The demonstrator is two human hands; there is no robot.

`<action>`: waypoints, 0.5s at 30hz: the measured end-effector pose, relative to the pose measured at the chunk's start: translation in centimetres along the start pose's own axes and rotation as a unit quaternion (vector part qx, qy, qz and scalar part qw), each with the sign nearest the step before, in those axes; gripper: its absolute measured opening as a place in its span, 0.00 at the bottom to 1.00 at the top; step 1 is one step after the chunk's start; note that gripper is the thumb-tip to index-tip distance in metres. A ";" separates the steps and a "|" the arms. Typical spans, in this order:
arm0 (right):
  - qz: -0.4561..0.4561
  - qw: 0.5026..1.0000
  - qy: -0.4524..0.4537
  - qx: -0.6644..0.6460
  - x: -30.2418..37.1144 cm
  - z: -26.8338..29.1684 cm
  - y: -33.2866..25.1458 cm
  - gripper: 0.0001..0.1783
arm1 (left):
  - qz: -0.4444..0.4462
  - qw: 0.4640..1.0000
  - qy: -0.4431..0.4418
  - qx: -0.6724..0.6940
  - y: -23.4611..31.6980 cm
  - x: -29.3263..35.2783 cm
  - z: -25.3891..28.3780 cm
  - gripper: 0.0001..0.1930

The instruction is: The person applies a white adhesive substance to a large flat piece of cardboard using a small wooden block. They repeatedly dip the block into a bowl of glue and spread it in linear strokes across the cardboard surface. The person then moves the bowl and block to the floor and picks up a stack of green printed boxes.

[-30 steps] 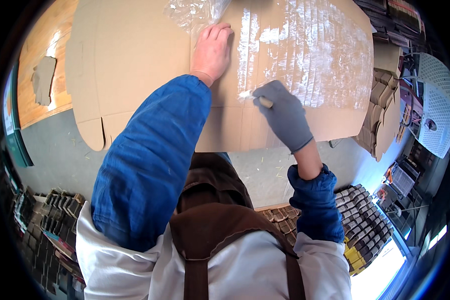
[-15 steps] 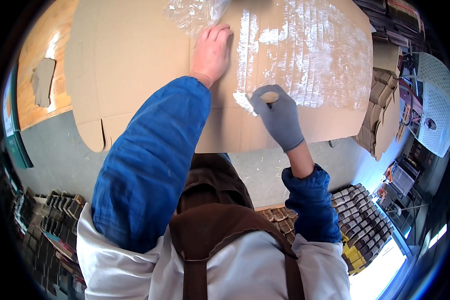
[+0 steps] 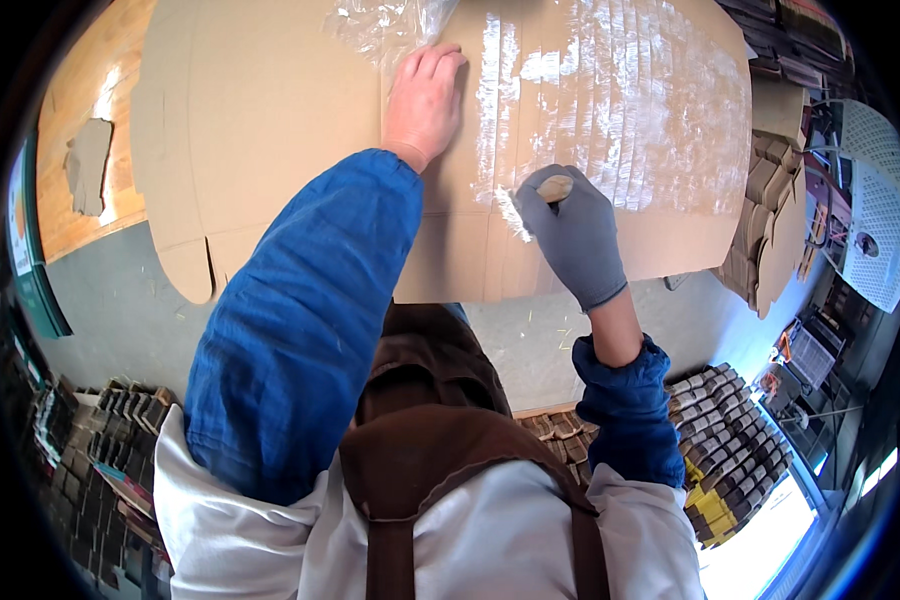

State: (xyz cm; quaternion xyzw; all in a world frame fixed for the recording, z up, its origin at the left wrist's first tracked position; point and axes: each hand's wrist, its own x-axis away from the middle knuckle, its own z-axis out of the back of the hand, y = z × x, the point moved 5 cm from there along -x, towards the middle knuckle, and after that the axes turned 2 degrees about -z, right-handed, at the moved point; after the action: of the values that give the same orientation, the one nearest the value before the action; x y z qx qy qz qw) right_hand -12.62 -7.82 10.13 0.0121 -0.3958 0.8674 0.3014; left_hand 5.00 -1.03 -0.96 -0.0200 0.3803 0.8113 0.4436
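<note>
The largest item is the cardboard sheet (image 3: 290, 110). It lies flat beneath both hands, its long axis running left to right, with its near edge on the body side of the hands. A streaked white coating (image 3: 635, 100) covers much of the area ahead of and to the right of the right hand. The surface left of the left hand appears bare. A stack of cut cardboard (image 3: 775, 225) stands well to the right of the right hand. Clear plastic film (image 3: 395, 25) lies just ahead of the left hand; whether the fingertips touch it cannot be told.

The right hand (image 3: 577, 228), gloved in grey, is closed around a brush (image 3: 555, 188). The left hand (image 3: 425, 100), bare, rests palm down with extended fingers pointing away from the body; it grasps nothing visible and seems to steady the sheet.

The brush is the smallest item. Its pale handle end protrudes from the top of the right fist, pointing up toward the viewer, so the handle's long axis appears strongly foreshortened. The white-loaded bristles (image 3: 511, 215) emerge left of the fist, against the sheet.

Step in hand, as judged: spreading the coating. The next stroke calls for even bristle pressure and a steady left hand.
</note>
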 end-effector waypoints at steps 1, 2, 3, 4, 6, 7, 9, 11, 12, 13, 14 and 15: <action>0.008 1.000 -0.011 -0.013 0.1 0.0 -0.4 0.09 | 0.001 1.000 0.000 0.001 0.1 0.0 0.0 0.18; -0.001 1.000 -0.007 -0.001 0.1 -0.3 -0.1 0.08 | 0.001 1.000 0.001 0.001 0.1 -0.1 -0.1 0.18; -0.009 1.000 -0.003 0.011 0.1 -0.9 0.3 0.08 | 0.002 1.000 0.001 0.002 0.2 -0.1 -0.1 0.18; -0.014 1.000 0.001 0.022 -0.2 -1.1 0.3 0.08 | 0.001 1.000 0.001 0.000 0.2 -0.1 -0.1 0.18; -0.051 0.999 0.007 0.007 0.0 -0.1 0.2 0.08 | -0.001 1.000 0.000 -0.002 0.1 -0.2 -0.1 0.18; -0.073 0.997 0.010 0.000 0.4 0.2 0.2 0.08 | -0.002 1.000 0.002 0.000 0.2 -0.1 -0.1 0.18; -0.027 1.000 -0.006 -0.013 0.6 -0.8 0.0 0.08 | -0.004 1.000 0.005 0.005 0.2 -0.2 -0.1 0.18; 0.002 1.000 0.021 0.021 0.1 -1.1 0.3 0.07 | -0.001 1.000 0.003 0.004 0.2 -0.1 0.1 0.18; -0.001 0.999 0.052 0.011 0.1 -0.5 0.6 0.06 | 0.000 1.000 0.001 0.004 0.1 -0.1 0.2 0.18; -0.005 0.997 0.082 0.001 0.3 0.3 0.6 0.05 | 0.000 1.000 0.000 0.003 0.1 -0.1 0.1 0.18; -0.009 0.994 0.112 -0.009 0.4 0.8 0.4 0.04 | 0.000 1.000 -0.001 0.002 0.1 -0.2 0.0 0.18; -0.045 0.987 0.118 -0.096 0.4 0.6 0.5 0.03 | -0.001 1.000 -0.003 0.000 0.1 -0.2 0.0 0.18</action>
State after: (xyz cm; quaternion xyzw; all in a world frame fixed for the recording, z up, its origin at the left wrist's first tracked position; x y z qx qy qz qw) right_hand -13.35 -8.23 10.33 -0.1017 -0.4383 0.8059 0.3849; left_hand 5.07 -1.17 -0.86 -0.0175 0.3793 0.8109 0.4452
